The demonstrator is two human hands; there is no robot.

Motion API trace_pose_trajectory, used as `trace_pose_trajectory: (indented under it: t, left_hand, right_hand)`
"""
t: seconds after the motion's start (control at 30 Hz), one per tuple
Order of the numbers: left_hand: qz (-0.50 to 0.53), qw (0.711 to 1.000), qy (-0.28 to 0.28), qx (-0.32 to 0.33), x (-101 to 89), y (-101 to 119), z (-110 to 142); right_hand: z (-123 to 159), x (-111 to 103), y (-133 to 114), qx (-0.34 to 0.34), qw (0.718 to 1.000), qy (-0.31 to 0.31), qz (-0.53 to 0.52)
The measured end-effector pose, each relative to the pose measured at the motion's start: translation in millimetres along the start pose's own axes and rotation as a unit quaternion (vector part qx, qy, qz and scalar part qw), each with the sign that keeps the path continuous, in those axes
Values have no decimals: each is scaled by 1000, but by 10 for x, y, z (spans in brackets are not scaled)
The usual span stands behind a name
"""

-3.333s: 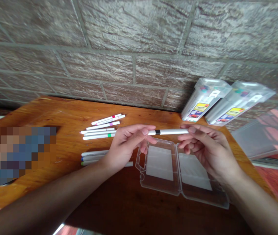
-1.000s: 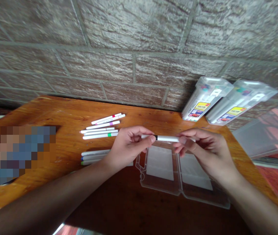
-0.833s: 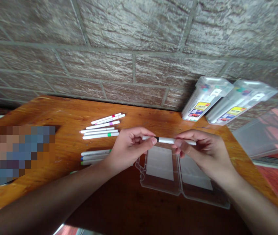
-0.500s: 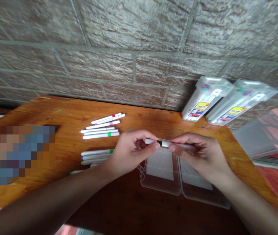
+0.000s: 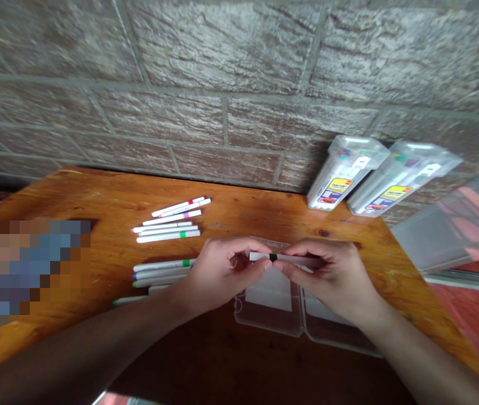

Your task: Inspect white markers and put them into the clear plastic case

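Both hands meet over the table around a white marker (image 5: 260,256) with a black band, which lies nearly level. My left hand (image 5: 218,275) pinches its left end between thumb and fingers. My right hand (image 5: 340,275) grips the longer part on the right, thumb tip near the black band. Below the hands an open clear plastic case (image 5: 267,327) lies flat, with white paper (image 5: 271,292) showing in it. Left of my left hand, several white markers with coloured bands (image 5: 169,236) lie in a loose group. Nearer, more white markers (image 5: 159,275) are partly hidden by my left forearm.
Two clear marker cases (image 5: 330,180) with pens inside stand against the stone wall (image 5: 205,124) at the back right. A pixelated patch (image 5: 23,270) covers the table's left side. A translucent grey panel (image 5: 446,230) is beyond the wooden table's (image 5: 243,208) right edge.
My right hand has moved closer to my left along the marker, so the fingertips nearly touch at the black band. The whole view has shifted slightly.
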State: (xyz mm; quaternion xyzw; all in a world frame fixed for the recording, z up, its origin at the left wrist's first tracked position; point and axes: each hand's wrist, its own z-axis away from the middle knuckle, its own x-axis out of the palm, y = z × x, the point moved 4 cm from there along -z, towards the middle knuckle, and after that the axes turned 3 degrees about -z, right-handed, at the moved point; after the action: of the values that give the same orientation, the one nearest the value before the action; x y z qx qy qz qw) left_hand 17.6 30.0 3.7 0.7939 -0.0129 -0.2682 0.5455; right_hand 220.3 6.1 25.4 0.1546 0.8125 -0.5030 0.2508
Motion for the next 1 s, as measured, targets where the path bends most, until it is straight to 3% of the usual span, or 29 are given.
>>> trace_pose_trajectory:
  t: [0.83,1.0]
  left_hand:
    - [-45,998,3,41,10,67,-8]
    - [-45,998,-1,33,-5,64,-10]
  right_hand:
    - [7,-11,-15,-21,1000,7,17]
    - [-7,-2,10,2,1000,-7,-1]
